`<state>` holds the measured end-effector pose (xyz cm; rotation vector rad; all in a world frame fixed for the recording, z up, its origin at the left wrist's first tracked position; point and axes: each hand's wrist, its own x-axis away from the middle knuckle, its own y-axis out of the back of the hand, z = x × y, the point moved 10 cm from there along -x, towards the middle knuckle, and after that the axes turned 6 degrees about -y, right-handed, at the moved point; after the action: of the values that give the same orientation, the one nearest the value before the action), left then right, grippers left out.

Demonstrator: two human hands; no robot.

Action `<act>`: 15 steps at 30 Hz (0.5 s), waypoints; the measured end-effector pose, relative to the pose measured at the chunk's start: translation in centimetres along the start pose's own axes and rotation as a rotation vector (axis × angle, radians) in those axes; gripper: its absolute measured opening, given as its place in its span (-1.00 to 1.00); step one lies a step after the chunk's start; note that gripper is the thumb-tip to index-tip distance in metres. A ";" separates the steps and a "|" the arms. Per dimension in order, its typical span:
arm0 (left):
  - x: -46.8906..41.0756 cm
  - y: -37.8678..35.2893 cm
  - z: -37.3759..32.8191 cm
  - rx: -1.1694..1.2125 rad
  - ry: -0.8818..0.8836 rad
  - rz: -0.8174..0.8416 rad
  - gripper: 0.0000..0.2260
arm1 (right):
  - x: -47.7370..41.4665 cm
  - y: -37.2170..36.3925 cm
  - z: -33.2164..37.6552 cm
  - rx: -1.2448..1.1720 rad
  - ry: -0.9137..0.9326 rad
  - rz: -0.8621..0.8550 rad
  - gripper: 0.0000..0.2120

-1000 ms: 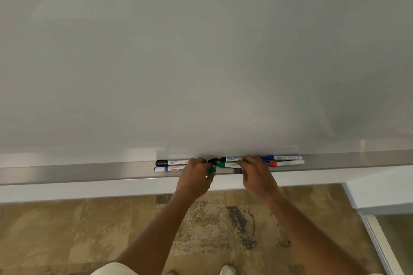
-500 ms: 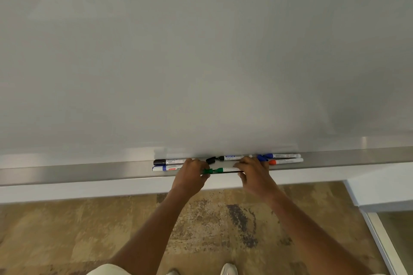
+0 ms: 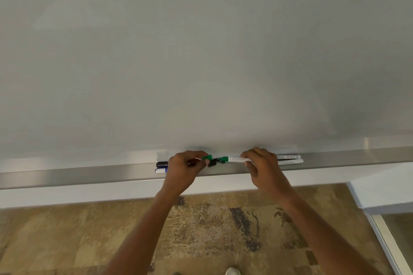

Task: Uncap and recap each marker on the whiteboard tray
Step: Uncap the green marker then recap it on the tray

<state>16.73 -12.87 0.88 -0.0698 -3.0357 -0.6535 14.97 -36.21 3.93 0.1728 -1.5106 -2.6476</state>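
I see a pale whiteboard (image 3: 201,51) filling the whole upper part of the frame, with a long metal tray (image 3: 89,174) running across the picture just below the middle.

At the left of the group, two markers lie in the tray side by side: a black-capped marker (image 3: 161,164) toward the board and a blue-capped marker (image 3: 161,170) toward the front edge. Only their left ends show, because my left hand (image 3: 183,169) covers the rest.

My left hand sits at centre frame, slightly left, fingers curled in tight, pinching a green cap (image 3: 207,158) between thumb and fingertips. The cap is off its marker, with a small gap between the two. A thin white line shows at my fingers; I cannot tell what it is.

Just right of the cap, at the middle of the frame, a small black marker end (image 3: 212,162) lies lower in the tray, partly hidden.

The green marker (image 3: 234,159) is held level above the tray, its green tip end pointing left toward the cap. My right hand (image 3: 261,165), slightly right of centre, is clamped around its white barrel.

Past my right hand, two more white marker barrels (image 3: 290,159) stick out to the right, lying in the tray one behind the other. Their caps are hidden.

Below the tray, mottled brown carpet (image 3: 89,241) fills the lower frame, and a white shoe tip (image 3: 232,271) shows at the bottom edge.
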 end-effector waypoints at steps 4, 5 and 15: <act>0.8 2.4 -3.6 0.343 -0.025 -0.048 -0.88 | 0.1 5.2 3.2 -0.093 0.093 -0.093 -0.73; 1.1 2.7 -4.3 0.402 -0.029 -0.053 -0.88 | 0.3 6.2 3.9 -0.105 0.110 -0.107 -0.73; 3.5 3.6 -8.1 0.462 -0.068 -0.021 -0.74 | 2.7 9.1 7.0 -0.142 0.163 -0.166 -0.68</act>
<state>13.65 -12.78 9.88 -0.0469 -3.1664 0.0615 11.54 -35.22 15.21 0.5108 -1.3057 -2.7748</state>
